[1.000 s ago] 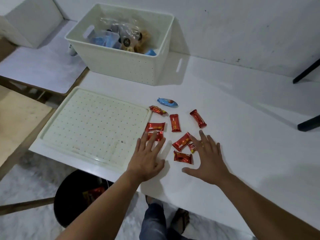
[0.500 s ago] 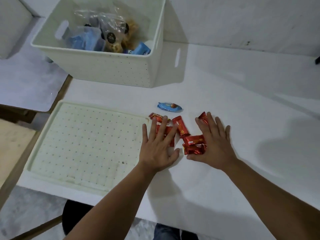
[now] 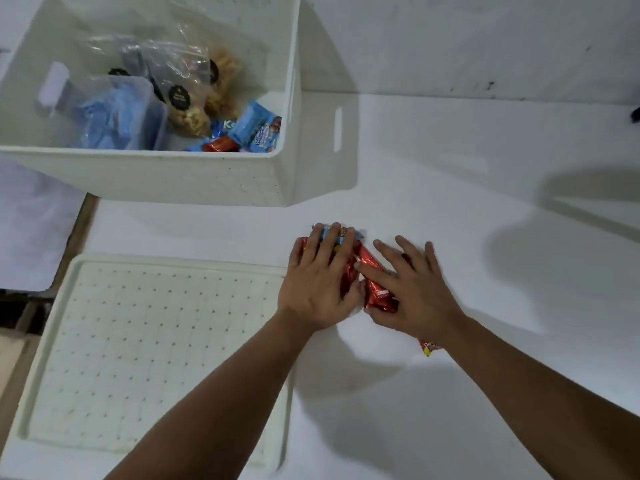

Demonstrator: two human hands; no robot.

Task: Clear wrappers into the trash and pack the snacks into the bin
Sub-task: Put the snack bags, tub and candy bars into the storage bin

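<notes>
Now: both hands flat on snack pile, just right of the lid (image 3: pixel 152 344).
Left hand (image 3: pixel 320 287) and right hand (image 3: pixel 414 294) spread, fingers splayed, pressing red snack bars (image 3: pixel 375 289) together; bin (image 3: pixel 194 181) beyond lid.

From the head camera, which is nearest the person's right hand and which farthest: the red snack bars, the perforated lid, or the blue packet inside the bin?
Measured from the right hand:
1. Red snack bars, touching it, gathered between both hands.
2. Perforated lid, to the left, beyond the left hand.
3. Blue packet, up and left, inside the bin.

White table (image 3: pixel 450 168) w/ bin (image 3: pixel 173 178), lid (image 3: pixel 156 341), red snacks (image 3: pixel 375 289)
</notes>
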